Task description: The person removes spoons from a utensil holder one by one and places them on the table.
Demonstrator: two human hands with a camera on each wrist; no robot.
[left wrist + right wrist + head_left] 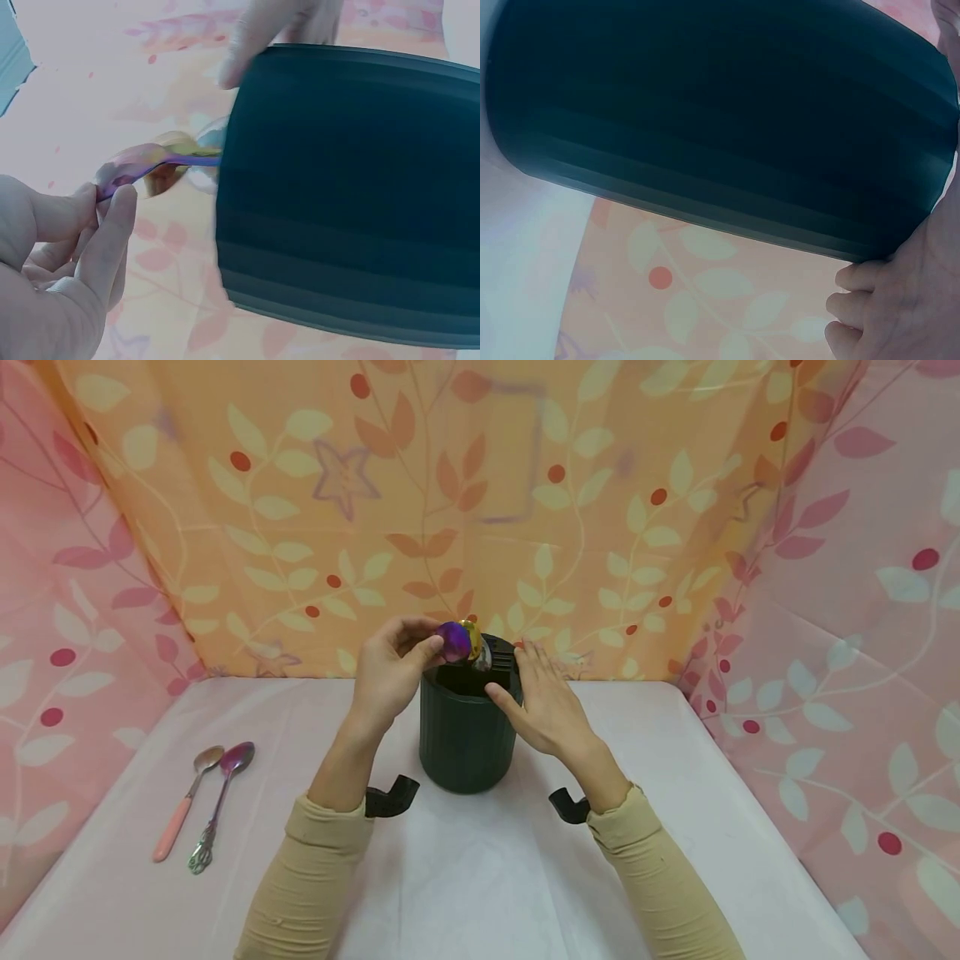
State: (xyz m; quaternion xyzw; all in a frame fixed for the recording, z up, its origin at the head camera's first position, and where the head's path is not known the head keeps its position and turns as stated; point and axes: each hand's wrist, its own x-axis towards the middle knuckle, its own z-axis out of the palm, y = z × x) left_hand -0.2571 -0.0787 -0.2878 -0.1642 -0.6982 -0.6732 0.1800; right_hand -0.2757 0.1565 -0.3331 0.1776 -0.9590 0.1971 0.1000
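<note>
A dark green ribbed cylindrical holder (465, 735) stands upright on the white table, filling much of the left wrist view (352, 195) and the right wrist view (720, 127). My left hand (390, 672) pinches the bowl of an iridescent purple-gold spoon (456, 642) at the holder's rim; the spoon (142, 163) runs from my fingers (112, 225) into the holder. More spoon bowls (480, 653) stick out of its top. My right hand (543, 697) rests with straight fingers against the holder's right rim and side.
Two spoons lie at the table's left: one with a pink handle (183, 806) and a purple one with an ornate handle (221, 802). Patterned orange and pink cloth walls (480, 510) close in the back and both sides.
</note>
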